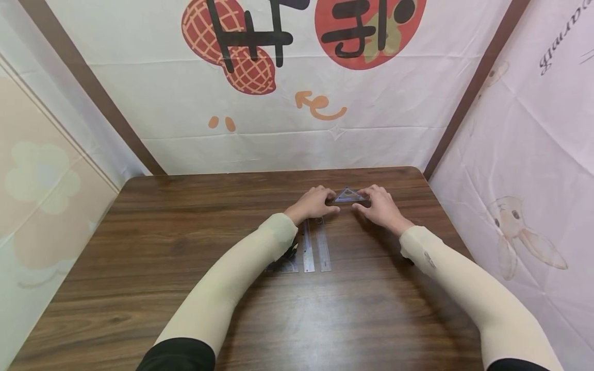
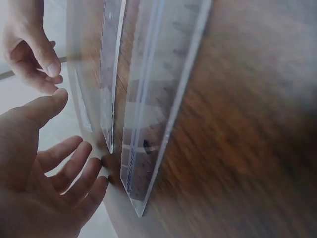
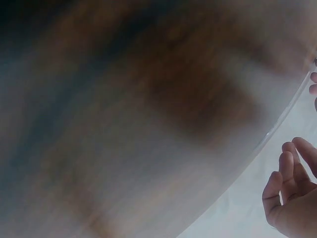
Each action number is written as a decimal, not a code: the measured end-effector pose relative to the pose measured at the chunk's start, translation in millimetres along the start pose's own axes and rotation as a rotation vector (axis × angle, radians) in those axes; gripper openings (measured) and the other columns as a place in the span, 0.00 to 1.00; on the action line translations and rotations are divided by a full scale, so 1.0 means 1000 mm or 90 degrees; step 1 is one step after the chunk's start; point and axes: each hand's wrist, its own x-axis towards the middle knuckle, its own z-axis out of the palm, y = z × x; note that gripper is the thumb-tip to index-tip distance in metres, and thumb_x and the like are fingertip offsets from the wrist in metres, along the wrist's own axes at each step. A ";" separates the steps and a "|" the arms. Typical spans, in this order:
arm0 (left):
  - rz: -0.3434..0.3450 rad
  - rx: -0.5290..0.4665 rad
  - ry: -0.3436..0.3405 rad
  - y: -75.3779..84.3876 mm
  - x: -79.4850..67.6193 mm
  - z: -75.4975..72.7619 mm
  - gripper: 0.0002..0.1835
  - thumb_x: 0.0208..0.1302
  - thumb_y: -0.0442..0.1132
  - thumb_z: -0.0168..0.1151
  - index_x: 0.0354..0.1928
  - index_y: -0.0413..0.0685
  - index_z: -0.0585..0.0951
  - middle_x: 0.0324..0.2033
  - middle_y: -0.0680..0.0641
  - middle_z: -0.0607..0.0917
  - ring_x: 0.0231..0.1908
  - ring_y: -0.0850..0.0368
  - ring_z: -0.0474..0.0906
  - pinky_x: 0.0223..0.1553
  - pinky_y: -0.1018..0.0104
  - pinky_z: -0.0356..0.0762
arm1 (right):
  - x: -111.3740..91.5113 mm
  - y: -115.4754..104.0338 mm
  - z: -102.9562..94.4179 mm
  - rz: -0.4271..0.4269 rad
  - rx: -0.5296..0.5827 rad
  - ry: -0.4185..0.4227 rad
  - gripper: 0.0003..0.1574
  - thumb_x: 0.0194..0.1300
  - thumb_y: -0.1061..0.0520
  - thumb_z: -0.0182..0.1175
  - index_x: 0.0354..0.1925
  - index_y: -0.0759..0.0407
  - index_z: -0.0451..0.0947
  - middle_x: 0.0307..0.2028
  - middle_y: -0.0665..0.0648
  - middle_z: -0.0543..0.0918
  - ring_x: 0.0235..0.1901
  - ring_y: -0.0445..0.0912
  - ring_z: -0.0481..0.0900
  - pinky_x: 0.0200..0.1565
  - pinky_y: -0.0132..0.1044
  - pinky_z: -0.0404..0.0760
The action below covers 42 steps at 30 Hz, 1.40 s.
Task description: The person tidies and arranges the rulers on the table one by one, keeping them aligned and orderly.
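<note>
A clear triangular set square [image 1: 348, 195] lies near the table's far edge, between the two hands. My left hand [image 1: 314, 202] is at its left corner, thumb and fingers spread apart and relaxed. At the opposite corner, the fingertips of my right hand [image 1: 379, 206] overlap the set square's edge in the head view, with the thumb held away. Nearer to me lie two clear straight rulers, the left one [image 1: 308, 252] and the right one [image 1: 324, 250], side by side. The left hand and wrist cover their far ends. In the left wrist view a ruler [image 2: 143, 114] fills the middle.
Another clear drawing piece [image 1: 291, 266] lies left of the rulers, mostly hidden under the left forearm. The brown wood-grain table [image 1: 139, 257] meets a printed white cloth [image 1: 287, 149] at the back, with cloth walls on both sides.
</note>
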 end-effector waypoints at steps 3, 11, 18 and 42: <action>-0.006 -0.002 0.000 0.000 0.002 0.000 0.32 0.78 0.55 0.64 0.75 0.46 0.75 0.66 0.43 0.79 0.66 0.45 0.72 0.71 0.49 0.68 | 0.005 0.003 0.000 0.006 -0.008 -0.011 0.35 0.74 0.45 0.71 0.68 0.67 0.79 0.58 0.66 0.80 0.57 0.62 0.74 0.64 0.60 0.69; -0.019 0.000 -0.003 0.002 0.007 -0.001 0.32 0.78 0.56 0.64 0.75 0.46 0.75 0.64 0.44 0.80 0.63 0.46 0.72 0.68 0.50 0.70 | 0.014 0.007 0.000 0.023 -0.045 -0.031 0.34 0.76 0.46 0.68 0.69 0.66 0.79 0.60 0.67 0.79 0.61 0.63 0.73 0.65 0.62 0.70; -0.027 -0.001 0.000 0.006 0.011 0.000 0.31 0.79 0.55 0.64 0.74 0.46 0.76 0.64 0.45 0.80 0.62 0.47 0.72 0.68 0.52 0.69 | 0.017 0.007 0.000 0.031 -0.092 -0.036 0.32 0.78 0.46 0.66 0.68 0.67 0.80 0.59 0.68 0.81 0.60 0.64 0.75 0.64 0.63 0.72; -0.045 0.044 0.018 0.008 0.013 0.003 0.28 0.79 0.54 0.64 0.74 0.52 0.79 0.64 0.45 0.79 0.60 0.46 0.71 0.67 0.50 0.68 | 0.023 0.005 0.007 0.018 -0.157 0.018 0.19 0.74 0.50 0.70 0.55 0.61 0.89 0.50 0.63 0.87 0.52 0.63 0.82 0.53 0.60 0.74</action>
